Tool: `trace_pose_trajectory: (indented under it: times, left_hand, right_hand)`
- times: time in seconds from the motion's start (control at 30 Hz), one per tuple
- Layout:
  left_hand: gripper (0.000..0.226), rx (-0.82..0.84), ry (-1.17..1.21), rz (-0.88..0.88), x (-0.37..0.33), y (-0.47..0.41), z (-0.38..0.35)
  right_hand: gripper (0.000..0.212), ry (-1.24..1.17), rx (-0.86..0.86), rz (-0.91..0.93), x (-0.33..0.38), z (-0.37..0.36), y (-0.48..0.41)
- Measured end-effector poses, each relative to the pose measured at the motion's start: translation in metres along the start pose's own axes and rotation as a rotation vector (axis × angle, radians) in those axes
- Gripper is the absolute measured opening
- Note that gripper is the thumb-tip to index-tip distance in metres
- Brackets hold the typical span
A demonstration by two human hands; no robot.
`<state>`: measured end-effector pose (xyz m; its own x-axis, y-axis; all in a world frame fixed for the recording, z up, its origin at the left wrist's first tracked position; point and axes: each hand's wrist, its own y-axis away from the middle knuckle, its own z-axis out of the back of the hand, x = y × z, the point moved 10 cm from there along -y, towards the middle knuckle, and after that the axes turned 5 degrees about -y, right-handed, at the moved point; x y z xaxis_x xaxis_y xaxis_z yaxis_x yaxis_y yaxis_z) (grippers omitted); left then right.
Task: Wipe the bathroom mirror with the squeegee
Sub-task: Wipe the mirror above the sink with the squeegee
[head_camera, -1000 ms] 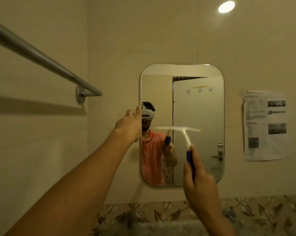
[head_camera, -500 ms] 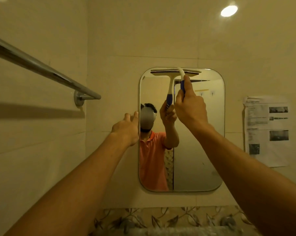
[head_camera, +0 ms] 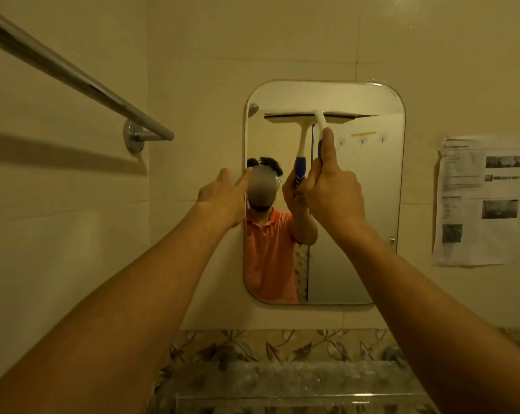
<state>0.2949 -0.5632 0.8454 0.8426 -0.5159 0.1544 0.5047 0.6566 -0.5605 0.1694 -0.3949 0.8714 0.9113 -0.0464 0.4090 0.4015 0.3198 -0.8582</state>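
Currently one white-and-blue plastic squeegee [head_camera: 315, 121] sits blade-flat near the top of one rounded rectangular wall mirror [head_camera: 357, 234], right hand [head_camera: 331, 191] clenched on its handle, left hand [head_camera: 222, 194] loosely spread, touching mirror's left edge.

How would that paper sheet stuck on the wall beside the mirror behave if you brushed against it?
The paper sheet is probably floppy and very light: its surface looks wrinkled and its left edge curls off the tiled wall. It would likely flap, crease or tear rather than resist. What fixes it cannot be seen, so it might peel away.
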Motion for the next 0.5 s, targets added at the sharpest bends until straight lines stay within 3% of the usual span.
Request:
trace_pose_trajectory:
  times: [0.2, 0.5]
  left_hand:
    - [0.083, -0.025, -0.037, 0.021, -0.007, 0.000, -0.001]
    - [0.089, -0.045, -0.042, 0.031, -0.006, -0.001, 0.002]
  right_hand:
    - [0.065, -0.049, 0.050, -0.002, -0.027, -0.026, 0.067]
    - [0.067, 0.005, 0.115, -0.058, -0.063, -0.054, 0.152]
